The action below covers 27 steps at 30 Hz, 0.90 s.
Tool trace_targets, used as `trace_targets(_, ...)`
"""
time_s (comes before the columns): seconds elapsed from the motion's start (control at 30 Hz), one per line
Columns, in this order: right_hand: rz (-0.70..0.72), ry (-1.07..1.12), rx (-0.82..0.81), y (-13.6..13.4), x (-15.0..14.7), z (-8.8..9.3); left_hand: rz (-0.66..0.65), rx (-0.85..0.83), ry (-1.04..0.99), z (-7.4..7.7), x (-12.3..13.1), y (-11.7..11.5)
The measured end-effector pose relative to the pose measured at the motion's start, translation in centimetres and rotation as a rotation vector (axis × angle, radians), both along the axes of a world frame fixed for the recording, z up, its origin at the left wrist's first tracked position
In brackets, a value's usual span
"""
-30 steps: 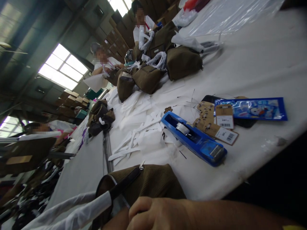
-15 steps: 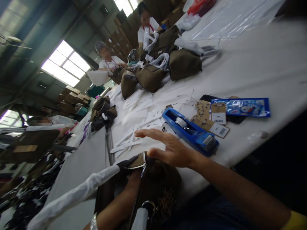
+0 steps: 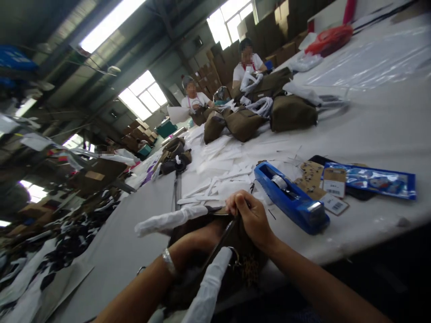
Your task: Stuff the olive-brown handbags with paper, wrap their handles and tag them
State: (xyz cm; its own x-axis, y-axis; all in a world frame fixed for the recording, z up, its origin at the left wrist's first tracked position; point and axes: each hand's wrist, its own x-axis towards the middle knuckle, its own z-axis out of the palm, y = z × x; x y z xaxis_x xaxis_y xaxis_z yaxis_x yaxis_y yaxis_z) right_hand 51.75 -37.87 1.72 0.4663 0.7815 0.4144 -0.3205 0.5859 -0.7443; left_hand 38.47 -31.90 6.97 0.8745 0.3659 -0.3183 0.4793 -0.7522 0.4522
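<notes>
A dark olive handbag [image 3: 245,244] sits before me at the table's near edge, its zipped top gaping. My left hand [image 3: 209,237] reaches into the opening, and the bag hides its fingers. With bent fingers, my right hand [image 3: 251,217] grips the bag's rim at the end of the zipper [image 3: 222,240]. White paper wraps the bag's strap [image 3: 173,218] and a second strap piece [image 3: 212,285] on a metal ring. A leafy brown charm [image 3: 250,269] hangs beside that ring. Right of my right hand stands a blue tape dispenser [image 3: 291,197].
Paper tags [image 3: 334,204] and a blue printed packet [image 3: 380,179] lie right of the dispenser. White paper strips [image 3: 202,190] cover the table beyond the bag. Several olive bags [image 3: 292,112] stand farther back, where two co-workers [image 3: 247,67] sit. Dark, white-wrapped items pile up at left.
My right hand was raised with fingers spread over the bag; now it has closed on the rim. The left hand stays inside. My view has swung left and up.
</notes>
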Motion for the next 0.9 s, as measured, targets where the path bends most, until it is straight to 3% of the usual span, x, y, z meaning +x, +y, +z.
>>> trace_targets(0.07,-0.011,-0.018,0.005,-0.8,0.8,-0.3,0.053,-0.012,-0.038,1.4,-1.0,-0.2)
trace_targets(0.13,-0.024,-0.025,-0.012,-1.6,1.2,-0.5,0.141,0.056,-0.075,2.0,-2.2,-0.8)
trace_targets(0.2,-0.031,-0.042,-0.048,-2.2,1.1,-0.7,0.113,0.14,-0.091,1.3,-3.2,-1.5)
trace_targets(0.3,-0.046,-0.11,-0.135,-2.4,0.6,-0.9,-0.052,0.179,-0.079,-0.6,-3.7,-2.0)
trace_targets(0.37,-0.072,-0.172,-0.197,-2.5,0.4,-0.9,-0.051,0.171,-0.085,-1.0,-3.7,-1.7)
trace_targets(0.47,-0.107,-0.286,-0.299,-3.1,1.1,-1.1,0.005,0.137,-0.106,1.0,-4.8,-1.2)
trace_targets(0.57,-0.099,-0.369,-0.419,-4.3,2.5,-1.1,0.183,0.215,-0.137,4.4,-7.4,-1.5)
trace_targets(0.63,-0.079,-0.373,-0.47,-4.7,3.2,-0.9,0.277,0.212,-0.09,5.5,-9.2,-2.1)
trace_targets(0.7,-0.044,-0.358,-0.482,-4.8,3.4,-0.6,0.269,0.153,0.033,5.0,-10.3,-2.7)
trace_targets(0.83,0.049,-0.247,-0.427,-4.2,2.4,-0.4,0.252,0.183,0.135,2.1,-10.1,-2.8)
trace_targets(0.9,0.084,-0.154,-0.408,-4.2,2.0,-0.6,0.239,0.192,0.126,2.3,-9.5,-2.5)
